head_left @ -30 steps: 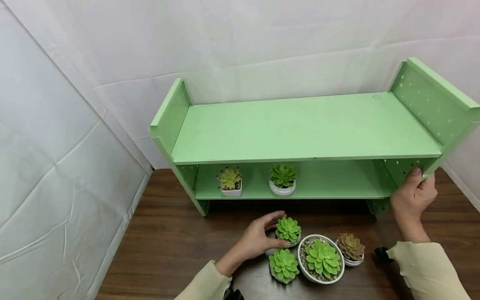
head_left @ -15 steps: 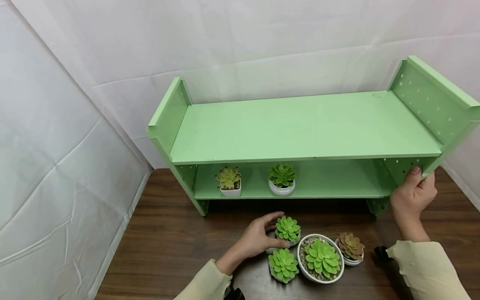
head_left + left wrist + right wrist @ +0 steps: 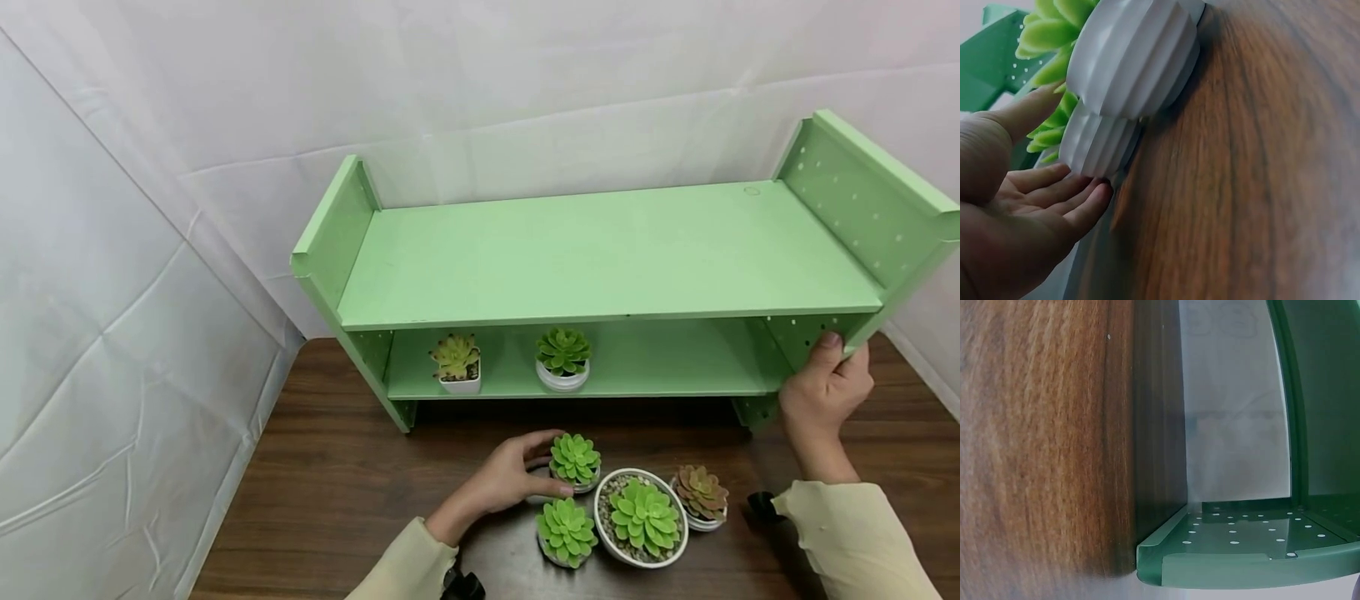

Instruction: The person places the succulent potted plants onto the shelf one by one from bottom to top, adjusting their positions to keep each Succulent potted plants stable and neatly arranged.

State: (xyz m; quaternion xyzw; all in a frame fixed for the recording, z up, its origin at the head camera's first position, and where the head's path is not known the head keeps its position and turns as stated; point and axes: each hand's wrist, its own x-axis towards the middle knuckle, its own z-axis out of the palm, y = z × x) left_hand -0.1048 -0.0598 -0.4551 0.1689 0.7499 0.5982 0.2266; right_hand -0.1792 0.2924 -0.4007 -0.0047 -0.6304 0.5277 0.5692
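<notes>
My left hand point(image 3: 507, 477) is beside a small bright green succulent point(image 3: 575, 459) in a ribbed white pot point(image 3: 1099, 142) on the table. Its fingers point(image 3: 1066, 190) lie nearly straight against or close to the pot, the thumb on the near side. A second green succulent point(image 3: 567, 532) in a ribbed pot point(image 3: 1141, 59) stands just in front. To the right are a larger succulent in a round white bowl point(image 3: 642, 557) and a reddish-brown succulent point(image 3: 701, 492). My right hand point(image 3: 825, 392) grips the right side panel of the green shelf point(image 3: 607, 258), thumb on its inner face.
On the lower board point(image 3: 675, 358) sit a yellowish succulent in a square white pot point(image 3: 457, 367) and a dark green succulent in a round pot point(image 3: 564, 360). The brown wooden table point(image 3: 315, 500) meets white cloth point(image 3: 150, 333) at the left and back.
My left hand has drawn back very slightly to the left, with the small succulent staying in place. The right hand keeps its grip on the shelf.
</notes>
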